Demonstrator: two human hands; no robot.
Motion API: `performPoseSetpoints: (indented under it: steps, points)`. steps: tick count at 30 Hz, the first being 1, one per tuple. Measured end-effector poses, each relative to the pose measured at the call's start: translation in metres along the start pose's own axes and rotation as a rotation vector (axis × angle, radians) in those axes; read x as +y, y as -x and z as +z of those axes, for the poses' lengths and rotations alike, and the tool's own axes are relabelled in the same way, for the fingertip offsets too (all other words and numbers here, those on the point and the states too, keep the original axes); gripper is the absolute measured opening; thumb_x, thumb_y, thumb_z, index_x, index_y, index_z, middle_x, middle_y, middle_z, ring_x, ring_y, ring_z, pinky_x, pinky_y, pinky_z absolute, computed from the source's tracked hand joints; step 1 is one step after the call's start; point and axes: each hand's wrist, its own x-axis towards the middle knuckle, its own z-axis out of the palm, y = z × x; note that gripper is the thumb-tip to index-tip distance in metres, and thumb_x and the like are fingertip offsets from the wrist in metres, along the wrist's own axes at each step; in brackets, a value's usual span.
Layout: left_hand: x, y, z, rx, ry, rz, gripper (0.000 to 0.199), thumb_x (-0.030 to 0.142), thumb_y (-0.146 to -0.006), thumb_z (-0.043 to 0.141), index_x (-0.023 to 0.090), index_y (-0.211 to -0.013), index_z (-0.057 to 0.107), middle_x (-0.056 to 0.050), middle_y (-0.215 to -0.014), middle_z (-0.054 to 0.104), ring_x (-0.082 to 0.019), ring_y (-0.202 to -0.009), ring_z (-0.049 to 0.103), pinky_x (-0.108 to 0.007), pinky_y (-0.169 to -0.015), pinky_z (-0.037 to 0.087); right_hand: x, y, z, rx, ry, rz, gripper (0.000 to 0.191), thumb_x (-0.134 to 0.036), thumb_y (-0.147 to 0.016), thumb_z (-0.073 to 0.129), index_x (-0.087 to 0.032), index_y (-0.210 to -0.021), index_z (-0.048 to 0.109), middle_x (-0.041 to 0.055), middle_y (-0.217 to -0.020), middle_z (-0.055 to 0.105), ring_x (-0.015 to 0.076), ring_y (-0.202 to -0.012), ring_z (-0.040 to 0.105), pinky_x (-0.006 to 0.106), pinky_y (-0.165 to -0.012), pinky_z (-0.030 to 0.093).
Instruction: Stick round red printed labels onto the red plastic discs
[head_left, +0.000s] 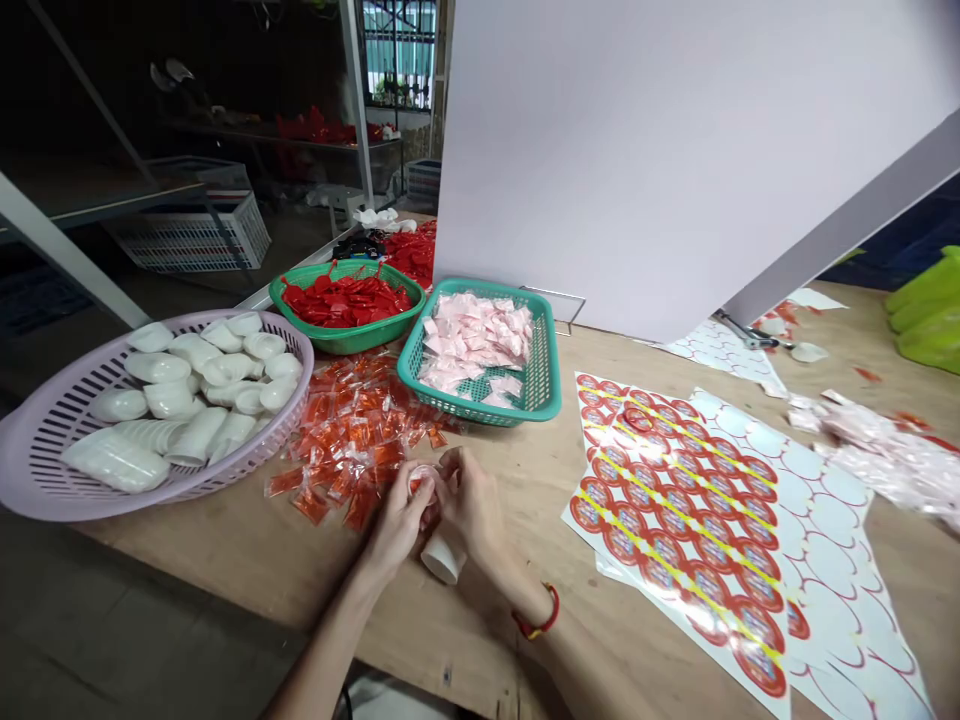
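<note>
Though illegible, print [675,525] on red stickers [760,668], right of 2 hands [478,508].

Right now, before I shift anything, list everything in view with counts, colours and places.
Table: one, light wood, centre
Basket: one, lilac, left
Cups: many, white, inside it
Oval basket: one, green, behind sachets
Flat pieces: many, red, inside it
Tray: one, teal, centre
Packets: many, pale pink, inside it
Sachets: many, orange, left of centre
Sheets: several, red-yellow-white, right
Lone cup: one, white, by right hand
Panel: one, whitish, behind
Crates: several, pale, background left
Bag-like item: one, lime, far right
Bracelet: one, red-yellow, right wrist
Hands: two, bare, left and right, front centre
</note>
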Motion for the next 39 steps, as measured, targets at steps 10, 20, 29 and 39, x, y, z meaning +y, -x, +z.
performPoseSetpoints:
  steps: [10,20,29,39]
  points:
    - [0.001,-0.012,0.026,0.140,0.197,0.006,0.035,0.040,-0.062,0.070,0.017,-0.085,0.055,-0.002,-0.086,0.058,-0.014,-0.082,0.054,-0.022,-0.068,0.043,-0.002,0.007,-0.013,0.015,0.067,-0.223,0.020,-0.011,-0.081,0.039,-0.014,-0.086,0.058,0.0117,-0.091,0.057,0.0213,-0.083,0.050,0.035,-0.072,0.045]
    - [0.001,-0.014,0.041,0.157,0.197,-0.006,0.037,0.036,-0.059,0.069,0.017,-0.087,0.055,-0.001,-0.081,0.058,-0.012,-0.067,0.055,-0.020,-0.053,0.040,0.011,0.022,-0.033,0.021,-0.029,-0.236,0.030,-0.011,-0.083,0.041,-0.019,-0.107,0.056,0.0097,-0.096,0.053,0.0182,-0.083,0.052,0.031,-0.071,0.048]
    - [0.007,-0.020,0.048,0.101,0.181,0.034,0.036,0.032,-0.053,0.075,0.017,-0.077,0.054,0.005,-0.066,0.054,-0.004,-0.046,0.042,-0.015,-0.041,0.033,-0.002,0.060,-0.063,-0.248,0.294,-0.315,0.054,-0.035,-0.074,0.057,-0.020,-0.124,0.041,0.0110,-0.106,0.054,0.0257,-0.091,0.050,0.039,-0.078,0.046]
    - [0.012,-0.024,0.069,0.033,0.148,-0.226,0.032,0.023,-0.055,0.072,0.015,-0.082,0.057,-0.001,-0.070,0.061,-0.010,-0.051,0.053,-0.018,-0.044,0.040,0.103,0.014,-0.142,-0.013,0.433,0.033,0.046,-0.010,-0.075,0.053,-0.015,-0.121,0.048,0.0126,-0.105,0.054,0.0213,-0.094,0.054,0.036,-0.080,0.045]
